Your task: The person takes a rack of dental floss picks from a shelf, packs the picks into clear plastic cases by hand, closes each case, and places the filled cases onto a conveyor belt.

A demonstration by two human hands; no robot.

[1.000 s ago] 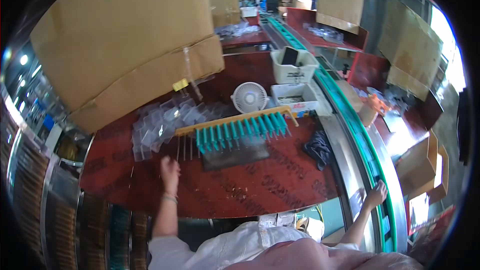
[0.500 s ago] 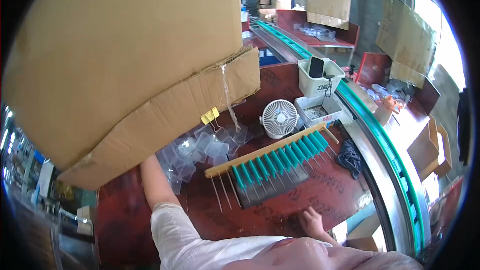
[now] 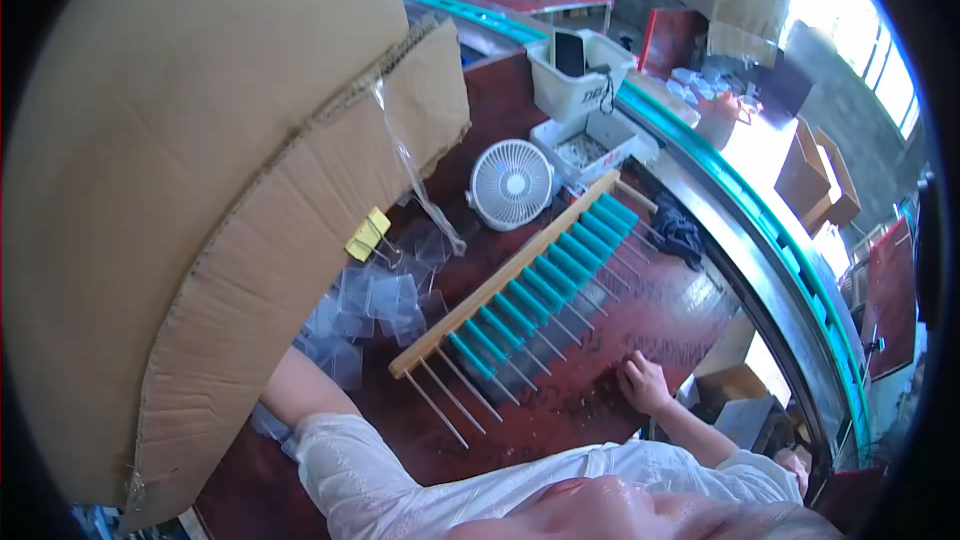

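Note:
My left forearm (image 3: 312,388) reaches under the big cardboard sheet (image 3: 250,230), which hides my left hand. Beside that arm lies a heap of clear plastic pieces (image 3: 375,300). My right hand (image 3: 643,383) rests on the dark red table (image 3: 590,405), its fingers loosely bent and apart, with nothing visible in them. Between my arms lies a wooden bar rack (image 3: 505,275) with a row of thin metal rods. Teal-green sleeves (image 3: 545,280) cover most of the rods; several near the close end are bare.
A white fan (image 3: 511,185) stands behind the rack, near a white bin (image 3: 578,75) holding a phone and a shallow white tray (image 3: 590,145). A dark cloth (image 3: 677,230) lies by the green-edged conveyor (image 3: 765,215). A yellow clip (image 3: 368,233) grips the cardboard.
The view has turned and tilted, so the cardboard covers more at left and the rack appears steeper. My left arm is bent more and deeper under the cardboard. My right hand stays on the table.

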